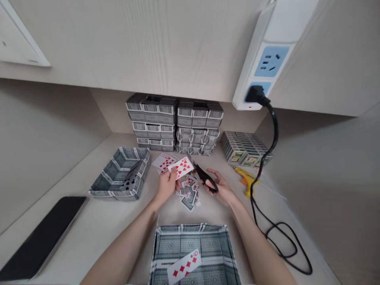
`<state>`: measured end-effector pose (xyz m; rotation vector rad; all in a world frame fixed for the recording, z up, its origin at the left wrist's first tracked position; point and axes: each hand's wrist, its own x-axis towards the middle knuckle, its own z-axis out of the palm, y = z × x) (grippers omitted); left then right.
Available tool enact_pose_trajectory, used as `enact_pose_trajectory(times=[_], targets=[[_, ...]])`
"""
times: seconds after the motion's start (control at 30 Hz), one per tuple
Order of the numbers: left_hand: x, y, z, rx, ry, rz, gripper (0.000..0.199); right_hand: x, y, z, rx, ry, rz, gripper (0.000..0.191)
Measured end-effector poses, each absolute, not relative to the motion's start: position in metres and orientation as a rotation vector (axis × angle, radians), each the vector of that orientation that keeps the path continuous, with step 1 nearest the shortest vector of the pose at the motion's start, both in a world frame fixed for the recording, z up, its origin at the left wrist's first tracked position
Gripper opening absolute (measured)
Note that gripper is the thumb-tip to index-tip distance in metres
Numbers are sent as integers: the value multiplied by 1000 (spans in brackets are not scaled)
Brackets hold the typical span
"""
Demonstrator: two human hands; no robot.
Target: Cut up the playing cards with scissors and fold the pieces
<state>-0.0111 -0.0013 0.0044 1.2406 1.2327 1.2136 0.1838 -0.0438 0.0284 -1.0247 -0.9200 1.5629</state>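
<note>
Scissors (203, 175) black-handled; card (183, 166) red-on-white; rear boxes (159, 117) seemingly grey-checked.

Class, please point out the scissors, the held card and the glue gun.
Scissors (203, 174): head view, on the black handle.
Held card (183, 167): head view, on the printed face.
Glue gun (247, 176): head view, on the yellow body.

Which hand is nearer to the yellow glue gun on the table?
Right. The right hand, with the scissors, is just to the left of the glue gun, not touching it. The left hand, gripping a card, is farther left, beyond the scissors.
</note>
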Motion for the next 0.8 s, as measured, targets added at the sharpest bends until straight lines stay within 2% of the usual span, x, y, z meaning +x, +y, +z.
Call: enact_pose_trajectory(times=[0.13,0.2,0.33,0.4,0.57,0.8], targets=[[-16,-1,6,1244,1268,1316,46,176,-47,29,-902,-931,1524,78],[-16,0,6,1248,1252,1338,45,175,-48,27,-834,-944,1503,78],[-15,0,7,1255,1231,1329,45,179,-50,22,-721,-886,1575,54],[-15,1,8,1242,1207,1338,45,183,-50,20,-697,-864,1657,49],[-17,3,10,1146,1150,1422,41,189,-52,19,-696,-962,1876,60],[-18,6,13,955,1149,1487,39,179,-57,17,-717,-1227,1938,63]])
